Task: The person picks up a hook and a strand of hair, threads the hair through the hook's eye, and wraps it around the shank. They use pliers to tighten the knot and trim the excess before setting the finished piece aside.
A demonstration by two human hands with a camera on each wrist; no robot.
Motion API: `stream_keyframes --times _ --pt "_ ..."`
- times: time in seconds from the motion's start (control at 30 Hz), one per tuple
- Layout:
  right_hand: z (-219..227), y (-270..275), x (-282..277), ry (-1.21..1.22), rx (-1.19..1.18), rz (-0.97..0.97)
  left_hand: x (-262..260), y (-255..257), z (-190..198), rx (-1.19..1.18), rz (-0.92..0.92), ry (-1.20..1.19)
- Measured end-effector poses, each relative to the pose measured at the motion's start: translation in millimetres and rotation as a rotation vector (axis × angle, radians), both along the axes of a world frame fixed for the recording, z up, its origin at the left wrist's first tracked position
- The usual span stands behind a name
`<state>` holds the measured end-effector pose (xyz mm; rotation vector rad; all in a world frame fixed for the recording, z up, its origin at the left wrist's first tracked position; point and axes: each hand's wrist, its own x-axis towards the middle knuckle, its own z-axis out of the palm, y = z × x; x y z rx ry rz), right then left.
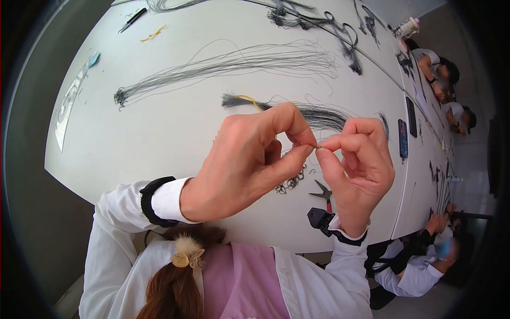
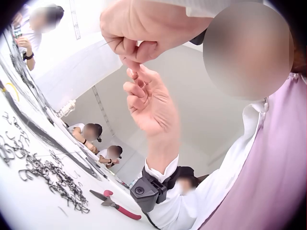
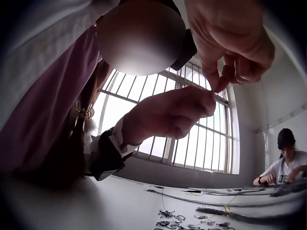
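The left hand point(image 1: 244, 159) and right hand point(image 1: 361, 165) meet fingertip to fingertip above the table, pinching a tiny thin strand point(image 1: 317, 147) between thumbs and forefingers. What is at its ends is too small to tell. Beyond the hands lies a dark strand bundle point(image 1: 324, 117) with a yellow tie point(image 1: 248, 100). Small dark hooks point(image 2: 53, 182) are scattered on the table under the hands. In the left wrist view the left hand point(image 2: 148, 28) is above the right hand point(image 2: 153, 105); the right wrist view shows the left hand point(image 3: 172, 112) beside the right hand point(image 3: 230, 38).
Pliers point(image 2: 120, 208) with red handles lie near the hooks. A long loose strand bundle point(image 1: 212, 69) stretches across the white table point(image 1: 149, 143). A pen point(image 1: 132, 20) and a yellow tie point(image 1: 153, 33) are at the far left, phones point(image 1: 402, 138) at the right. Other people sit farther off.
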<state>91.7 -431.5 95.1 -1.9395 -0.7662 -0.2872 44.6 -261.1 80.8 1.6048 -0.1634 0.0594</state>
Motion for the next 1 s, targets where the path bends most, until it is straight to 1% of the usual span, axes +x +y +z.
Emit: stream_keyframes --times 0.03,0.07,0.13,0.17,0.23,0.27,0.37,0.43,0.57,0.63,0.67,0.77,0.83,0.97,1.0 --pt "0.5 -0.1 -0.8 -0.045 -0.052 -0.039 1.2 0.6 -0.6 -0.044 -0.026 0.045" --pt "0.7 -0.5 -1.0 -0.045 -0.051 -0.039 1.9 1.0 -0.1 -0.043 -0.026 0.045" --pt "1.0 -1.2 -1.1 -0.066 -0.081 -0.056 2.7 3.0 2.3 -0.105 -0.082 0.12" --pt "1.1 -1.7 -0.8 -0.065 -0.081 -0.057 3.1 4.9 5.3 -0.105 -0.082 0.121" --pt "1.1 -2.7 0.2 -0.084 -0.108 -0.051 3.8 8.4 11.3 -0.124 -0.168 0.187" --pt "1.9 -2.8 0.3 -0.083 -0.108 -0.054 4.4 7.1 9.8 -0.123 -0.171 0.188" --pt "3.1 -2.3 0.1 -0.077 -0.141 -0.039 6.0 4.6 6.5 -0.181 -0.147 0.136" --pt "1.9 -1.4 -0.3 -0.073 -0.146 -0.013 7.3 6.8 9.8 -0.252 -0.135 0.362" --pt "2.7 -0.1 1.0 -0.088 -0.121 -0.014 7.3 5.4 6.5 -0.317 -0.084 0.363" --pt "9.4 3.3 0.1 -0.012 -0.171 -0.057 7.6 6.2 3.3 -0.352 -0.068 0.307" --pt "9.3 3.3 0.3 -0.013 -0.171 -0.055 8.0 7.0 3.4 -0.352 -0.067 0.305" --pt "6.7 -0.1 3.5 -0.034 -0.208 -0.084 10.5 9.2 3.9 -0.366 -0.041 0.304" --pt "2.7 -2.8 7.2 -0.122 -0.203 -0.029 11.6 10.9 4.3 -0.425 -0.059 0.367" --pt "6.2 -2.0 6.9 -0.135 -0.19 -0.042 12.4 11.9 3.7 -0.448 -0.061 0.382" --pt "8.6 -1.2 5.4 -0.104 -0.192 -0.059 12.7 12.2 3.5 -0.448 -0.048 0.376"
